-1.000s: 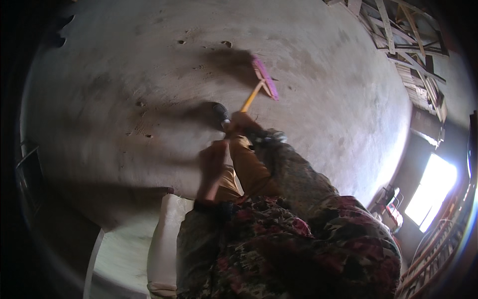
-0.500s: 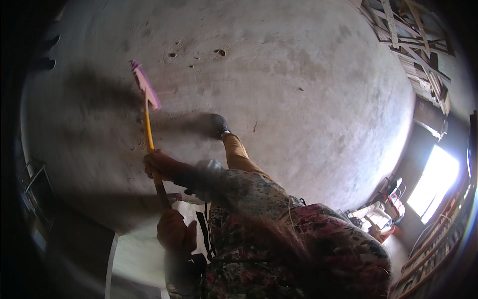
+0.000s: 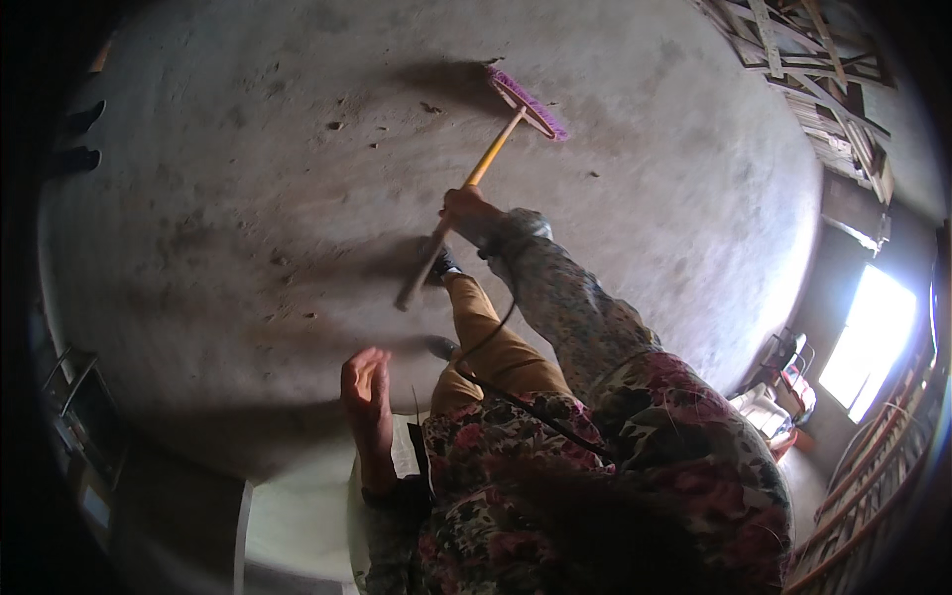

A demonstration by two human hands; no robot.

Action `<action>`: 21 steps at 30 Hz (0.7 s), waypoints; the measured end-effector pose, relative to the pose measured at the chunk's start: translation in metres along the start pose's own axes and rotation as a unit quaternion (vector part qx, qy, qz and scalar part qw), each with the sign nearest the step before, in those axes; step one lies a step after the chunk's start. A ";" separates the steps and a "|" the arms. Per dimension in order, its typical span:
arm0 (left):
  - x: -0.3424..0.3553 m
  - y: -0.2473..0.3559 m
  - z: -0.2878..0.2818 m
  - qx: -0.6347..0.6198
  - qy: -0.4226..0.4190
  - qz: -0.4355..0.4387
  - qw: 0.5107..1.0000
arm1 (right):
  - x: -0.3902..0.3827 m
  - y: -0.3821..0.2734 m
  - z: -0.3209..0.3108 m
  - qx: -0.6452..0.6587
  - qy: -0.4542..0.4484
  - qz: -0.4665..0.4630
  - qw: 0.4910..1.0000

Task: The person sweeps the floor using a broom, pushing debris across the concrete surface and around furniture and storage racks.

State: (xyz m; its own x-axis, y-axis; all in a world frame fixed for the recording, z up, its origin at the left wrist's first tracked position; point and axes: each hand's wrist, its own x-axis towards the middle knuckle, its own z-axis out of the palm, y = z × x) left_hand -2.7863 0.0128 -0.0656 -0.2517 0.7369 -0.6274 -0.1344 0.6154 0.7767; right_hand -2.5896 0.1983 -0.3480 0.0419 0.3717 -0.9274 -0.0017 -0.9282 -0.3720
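Observation:
My right hand (image 3: 469,209) is wrapped round the yellow-brown handle of a broom (image 3: 496,146), and my right arm is stretched out ahead. Purple bristles show along the broom's pink head (image 3: 531,106), which is low over or on the floor at the far middle; contact cannot be made out. Below my right hand, the handle's bare end points back toward my feet. My left hand (image 3: 367,387) is raised at the lower left with fingers stretched upward and nothing in it, apart from the handle.
Small bits of debris (image 3: 334,126) lie on the grey concrete floor (image 3: 238,198). Wooden slats are heaped (image 3: 828,89) at the far right. Another person's dark shoes (image 3: 81,159) show at the far left. A metal-framed object (image 3: 77,387) stands left, a bright opening (image 3: 869,342) right.
The broom has swung right and farther out with my right hand. My left hand has let go of the handle and opened. More of my legs and a second shoe show.

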 end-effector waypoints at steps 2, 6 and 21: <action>-0.002 -0.023 -0.018 0.029 0.072 -0.072 0.994 | -0.004 0.029 0.039 -0.178 -0.122 -0.230 0.949; -0.021 -0.054 -0.055 -0.038 0.136 -0.099 0.985 | -0.069 0.089 0.171 -0.078 -0.234 -0.222 0.943; -0.016 -0.022 -0.047 -0.013 0.049 -0.113 0.992 | -0.163 0.037 -0.026 0.219 -0.318 -0.051 0.921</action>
State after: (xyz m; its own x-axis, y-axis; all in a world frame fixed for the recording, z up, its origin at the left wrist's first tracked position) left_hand -2.8249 -0.0257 -0.0705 -0.3033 0.5500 -0.7782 -0.2225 0.7532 0.6190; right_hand -2.5708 0.1029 -0.2093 -0.5295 0.5204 -0.6699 -0.4381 -0.8440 -0.3093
